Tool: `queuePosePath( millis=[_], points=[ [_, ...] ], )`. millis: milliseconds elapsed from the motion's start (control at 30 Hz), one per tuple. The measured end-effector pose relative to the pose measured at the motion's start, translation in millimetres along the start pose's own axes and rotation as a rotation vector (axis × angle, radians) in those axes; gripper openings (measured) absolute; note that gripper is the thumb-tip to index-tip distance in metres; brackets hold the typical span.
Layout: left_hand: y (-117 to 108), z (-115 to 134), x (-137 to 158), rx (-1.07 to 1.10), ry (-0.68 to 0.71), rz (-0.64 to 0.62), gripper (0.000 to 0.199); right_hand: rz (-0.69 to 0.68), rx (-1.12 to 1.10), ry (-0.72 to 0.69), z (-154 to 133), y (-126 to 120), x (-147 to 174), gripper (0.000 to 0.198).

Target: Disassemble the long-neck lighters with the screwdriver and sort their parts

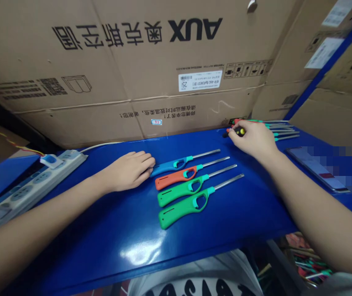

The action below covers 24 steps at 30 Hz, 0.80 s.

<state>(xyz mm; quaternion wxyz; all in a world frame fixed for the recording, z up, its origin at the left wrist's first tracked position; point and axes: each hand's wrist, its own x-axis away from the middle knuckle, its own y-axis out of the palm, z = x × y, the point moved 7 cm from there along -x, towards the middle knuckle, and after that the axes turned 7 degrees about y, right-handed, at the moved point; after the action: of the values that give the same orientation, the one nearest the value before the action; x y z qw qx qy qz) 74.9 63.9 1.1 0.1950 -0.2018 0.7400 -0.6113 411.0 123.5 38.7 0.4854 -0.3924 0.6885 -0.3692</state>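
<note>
While a white power strip (24,190) lies at the far left of the blue table (102,234), the left hand (132,170) rests just right of it, its fingers bent and close together at the handle end of a blue lighter (165,167); whether they grip it, I cannot tell. Below that lighter, towards the near edge, lie 1 orange lighter (172,179) and 2 green lighters (177,209), all 4 side by side with metal tubes pointing right. Farther right, near the carton (133,98), the right hand (254,137) has its fingers curled, pinching a black-and-yellow tool (239,131). Past its wrist are more metal tubes (287,135), and a phone (314,168) lies to the right of the forearm.
</note>
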Motion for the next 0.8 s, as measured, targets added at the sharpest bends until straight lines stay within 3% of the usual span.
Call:
queuePosePath(
  millis=[233, 467, 800],
  points=[
    [6.3, 1.2, -2.1, -0.004, 0.125, -0.007, 0.025, -0.395, 0.260, -0.068, 12.0, 41.7, 3.5, 0.043],
    [7.2, 1.3, -5.0, -0.022, 0.097, -0.035, 0.032, -0.481, 0.327, -0.077, 13.5, 49.5, 6.5, 0.042],
    [2.8, 0.2, -7.3, -0.009, 0.105, 0.011, 0.029, -0.478, 0.333, -0.034, 9.8, 46.9, 8.9, 0.040]
  ],
)
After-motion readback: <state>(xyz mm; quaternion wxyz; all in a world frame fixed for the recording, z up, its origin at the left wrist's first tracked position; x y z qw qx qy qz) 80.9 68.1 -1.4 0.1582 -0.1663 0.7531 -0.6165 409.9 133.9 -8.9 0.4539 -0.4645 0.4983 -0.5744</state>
